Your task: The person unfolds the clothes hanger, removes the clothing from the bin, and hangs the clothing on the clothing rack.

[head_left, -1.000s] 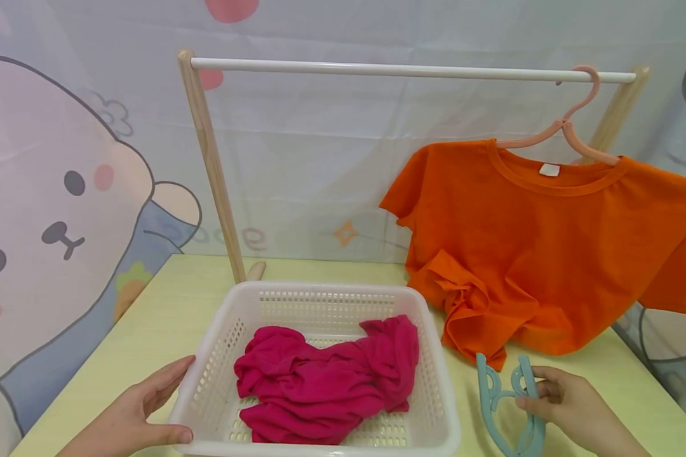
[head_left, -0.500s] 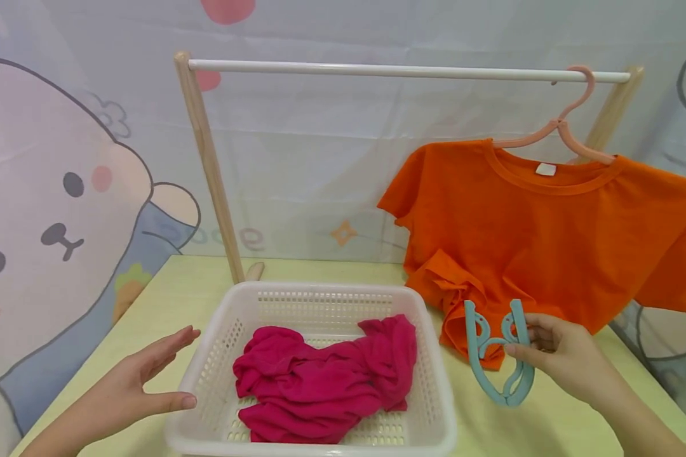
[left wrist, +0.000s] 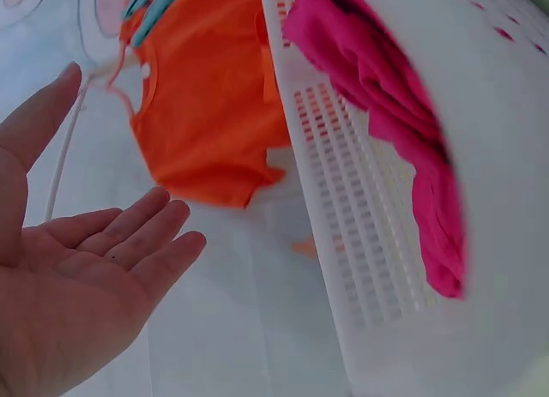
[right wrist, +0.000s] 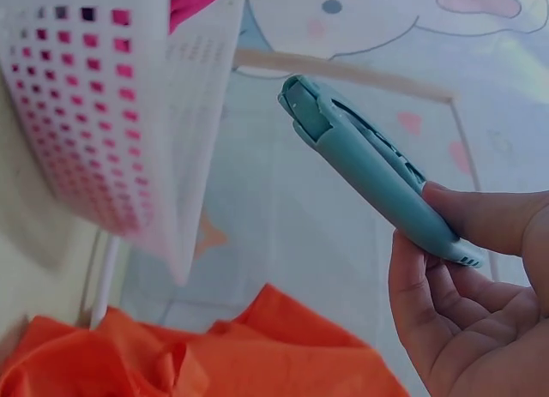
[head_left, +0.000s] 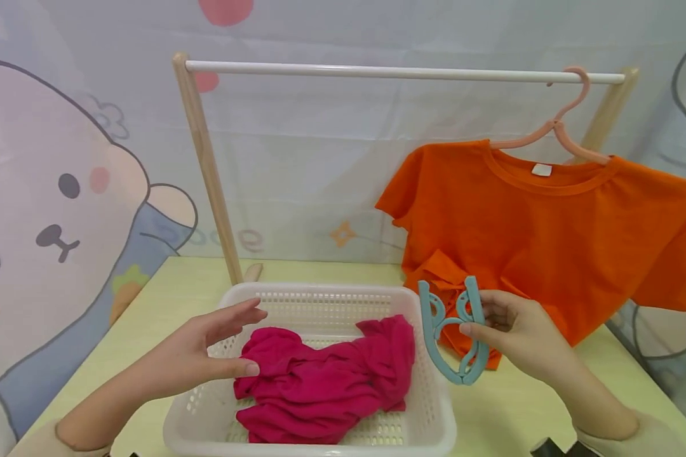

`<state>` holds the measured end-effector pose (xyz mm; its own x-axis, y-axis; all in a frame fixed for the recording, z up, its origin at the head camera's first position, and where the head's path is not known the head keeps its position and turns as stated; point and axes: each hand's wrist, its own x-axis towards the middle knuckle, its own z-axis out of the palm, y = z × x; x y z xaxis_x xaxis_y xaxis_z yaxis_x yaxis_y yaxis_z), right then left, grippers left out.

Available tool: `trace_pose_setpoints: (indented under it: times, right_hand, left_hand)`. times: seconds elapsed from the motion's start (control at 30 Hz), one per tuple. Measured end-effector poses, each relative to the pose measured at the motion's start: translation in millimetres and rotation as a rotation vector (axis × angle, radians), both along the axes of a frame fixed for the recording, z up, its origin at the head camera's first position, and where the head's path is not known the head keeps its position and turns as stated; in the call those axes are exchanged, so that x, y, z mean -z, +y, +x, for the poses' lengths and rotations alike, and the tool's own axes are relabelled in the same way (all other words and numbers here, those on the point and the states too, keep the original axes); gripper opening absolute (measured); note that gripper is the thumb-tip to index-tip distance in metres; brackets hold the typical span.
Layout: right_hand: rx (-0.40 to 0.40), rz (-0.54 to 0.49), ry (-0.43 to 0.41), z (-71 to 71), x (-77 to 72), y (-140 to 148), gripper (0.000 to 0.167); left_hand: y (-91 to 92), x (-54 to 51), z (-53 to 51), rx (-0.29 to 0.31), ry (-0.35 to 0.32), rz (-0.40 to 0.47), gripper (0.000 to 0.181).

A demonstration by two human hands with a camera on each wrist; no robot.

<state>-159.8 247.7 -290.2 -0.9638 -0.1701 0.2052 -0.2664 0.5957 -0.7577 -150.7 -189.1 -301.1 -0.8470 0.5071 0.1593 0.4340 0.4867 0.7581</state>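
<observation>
A folded light-blue hanger (head_left: 473,343) is pinched by its right side between the thumb and fingers of the right hand (head_left: 520,333), raised beside the basket. In the right wrist view the same hanger (right wrist: 369,174) tilts up from the right hand (right wrist: 480,285). The left hand (head_left: 188,355) is held over the basket's left side with fingers spread, holding nothing; its palm shows in the left wrist view (left wrist: 86,285). Crumpled magenta cloth (head_left: 326,387) lies inside the white basket (head_left: 446,412), to the right of the left hand.
An orange T-shirt (head_left: 560,241) on a pink hanger (head_left: 577,149) hangs from the right end of the rack's white bar (head_left: 377,71). The rack's wooden left post (head_left: 208,171) stands behind the basket. A printed cloth covers the wall behind the pale yellow table (head_left: 148,330).
The right hand has lifted the blue hanger and carried it leftward toward the basket. The left hand has left the basket's rim and moved right and up, over the basket.
</observation>
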Motion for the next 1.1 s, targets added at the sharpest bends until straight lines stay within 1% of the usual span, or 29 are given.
trace_pose_setpoints:
  times: [0.1,0.17,0.23,0.33,0.43,0.63,0.73,0.97,1.03,1.1]
  right_hand:
    - [-0.037,-0.033,0.007,0.2,-5.0,-11,0.037]
    - [-0.065,-0.055,0.015,0.5,-7.9,-19,0.035]
    - [-0.094,-0.074,0.023,1.1,-10.3,-27,0.034]
    - [-0.129,-0.099,0.034,2.0,-12.9,-37,0.033]
    - [-0.159,-0.126,0.037,2.1,-14.0,-45,0.033]
    - [-0.184,-0.152,0.048,0.6,-11.9,-57,0.032]
    - [-0.201,-0.164,0.051,1.3,-10.6,-62,0.03]
    - [-0.27,-0.202,0.046,3.8,-7.7,-71,0.032]
    - [-0.277,-0.206,0.041,3.8,-7.2,-73,0.033]
    - [-0.288,-0.211,0.041,3.4,-6.9,-75,0.034]
  left_hand:
    - [16.5,-6.6,-3.1,0.045,-0.066,0.014,0.08]
    - [25.6,-10.9,-5.1,0.073,-0.098,0.021,0.079]
    - [34.2,-13.7,-7.2,0.1,-0.116,0.033,0.078]
    - [46.7,-15.8,-10.3,0.132,-0.127,0.058,0.078]
    - [58.7,-16.1,-12.6,0.139,-0.146,0.102,0.076]
    - [80.7,-14.8,-17.2,0.135,-0.219,0.196,0.073]
    - [90.2,-13.8,-19.5,0.15,-0.247,0.236,0.071]
    - [106.8,-10.5,-21.9,0.18,-0.327,0.347,0.066]
    - [110.3,-9.7,-22.4,0.188,-0.339,0.374,0.064]
    - [112.9,-8.9,-22.8,0.193,-0.34,0.383,0.06]
